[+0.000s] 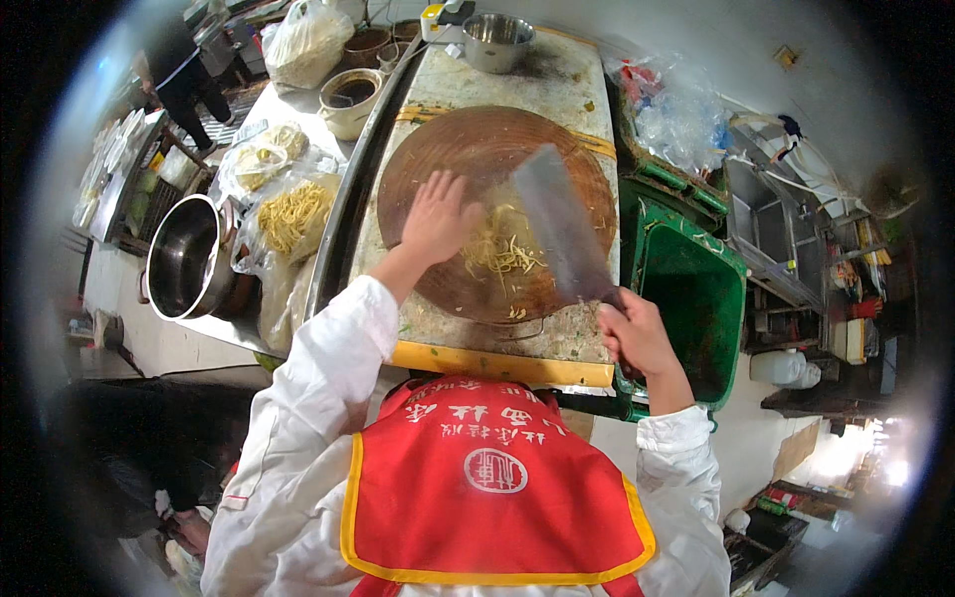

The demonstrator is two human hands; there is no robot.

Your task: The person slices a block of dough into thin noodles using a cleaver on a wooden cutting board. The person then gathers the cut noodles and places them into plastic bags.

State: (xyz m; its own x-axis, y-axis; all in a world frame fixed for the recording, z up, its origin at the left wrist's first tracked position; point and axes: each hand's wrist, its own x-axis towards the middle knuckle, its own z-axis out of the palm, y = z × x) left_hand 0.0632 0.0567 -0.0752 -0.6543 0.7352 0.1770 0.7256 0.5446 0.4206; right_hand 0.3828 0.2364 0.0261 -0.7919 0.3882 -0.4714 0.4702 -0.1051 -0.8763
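A round wooden chopping block [425, 142] stands on the worktop before me. Thin yellowish shreds of food [501, 250] lie loosely heaped near its middle; I cannot tell exactly what they are. My left hand [440, 216] is over the block just left of the shreds, palm down, fingers stretched out and holding nothing. Whether it touches the wood is unclear. My right hand [634, 332] grips the handle of a broad Chinese cleaver [559, 216] at the block's right edge. The blade, slightly blurred, points away from me and covers part of the block right of the shreds.
A steel bowl [498, 45] stands at the worktop's far end. To the right is a green bin [690, 321]; plastic bags [683, 112] fill another beyond it. On the left are bagged noodles [295, 216], a pot [186, 257] and a dark-liquid crock [349, 104]. Another person [183, 74] stands far left.
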